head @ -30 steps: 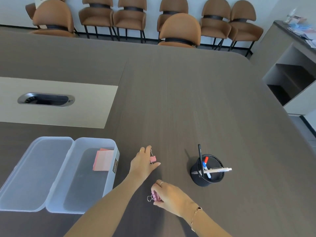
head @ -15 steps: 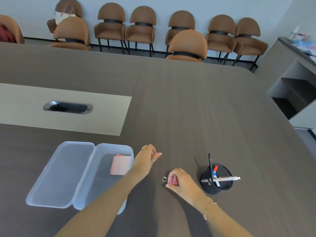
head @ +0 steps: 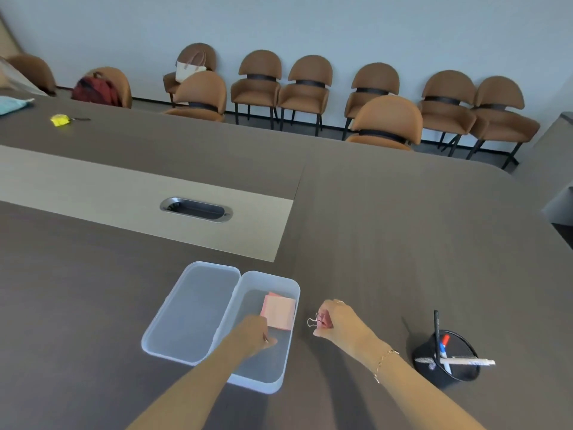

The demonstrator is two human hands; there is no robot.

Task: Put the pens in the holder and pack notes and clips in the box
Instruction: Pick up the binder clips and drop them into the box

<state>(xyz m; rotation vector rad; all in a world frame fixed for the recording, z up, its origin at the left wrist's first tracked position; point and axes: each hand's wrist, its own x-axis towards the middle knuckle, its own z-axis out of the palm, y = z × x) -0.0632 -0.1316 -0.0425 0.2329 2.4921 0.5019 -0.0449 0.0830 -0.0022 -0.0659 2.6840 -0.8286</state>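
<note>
On the dark wood-grain table (head: 403, 212) lies a translucent plastic box (head: 290, 361) with its hinged lid (head: 192, 311) folded open flat to the left. Inside the box, against the far right wall, rests a stack of pink sticky notes (head: 279, 310); its near left corner is covered by the left hand (head: 252, 333), which reaches down into the box. That hand's fingers are curled inward with the tips bunched together, and a glint of metal shows at them, but whether they still pinch a clip or have let it go cannot be made out, since the hand hides whatever lies beneath. The right hand (head: 336, 321) hovers just beside the box's right wall, fingers clenched around a pink binder clip (head: 321, 320); only part of the pink body and the wire loops poking out on the left are visible, the rest buried in the fist. A thin bracelet (head: 384, 360) circles that wrist. Well to the right stands a black mesh pen holder (head: 449, 370) containing a tall black pen (head: 436, 330), a marker with a red cap (head: 445, 339) and a white pen (head: 471, 362) lying tilted across the rim, its tip jutting out to the right; the lower parts of all of them are hidden inside the mesh. Both forearms are cut off by the bottom edge.
</note>
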